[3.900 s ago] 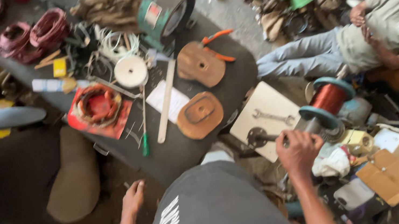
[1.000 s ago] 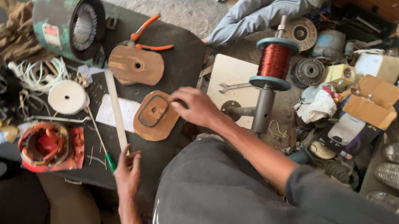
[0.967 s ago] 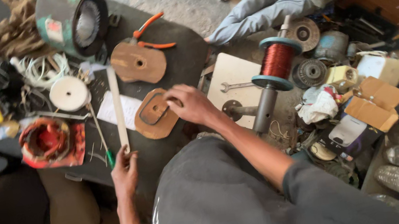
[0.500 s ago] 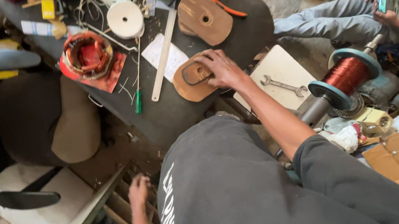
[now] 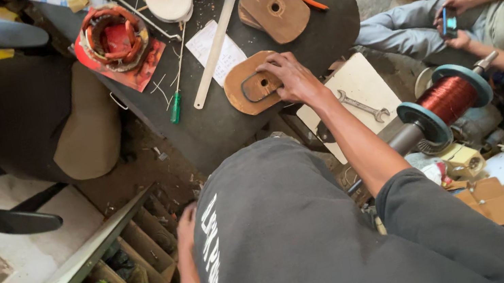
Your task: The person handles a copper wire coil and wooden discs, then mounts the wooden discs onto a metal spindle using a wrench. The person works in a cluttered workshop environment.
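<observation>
Our right hand [image 5: 289, 78] now rests on the oval wooden former [image 5: 252, 84], a touch nearer the worktop's edge than half a second ago.

Our fingers press the former's right rim, not closed around it; our left hand [image 5: 185, 224] hangs low beside our dark shirt, too hidden to tell its grip. The dark worktop [image 5: 222, 126] also carries a wooden strip [image 5: 215, 49], a green screwdriver [image 5: 176, 106] and a copper-wound stator [image 5: 113, 38]. A copper wire spool [image 5: 449, 101] stands to our right in a cluttered workshop.
</observation>
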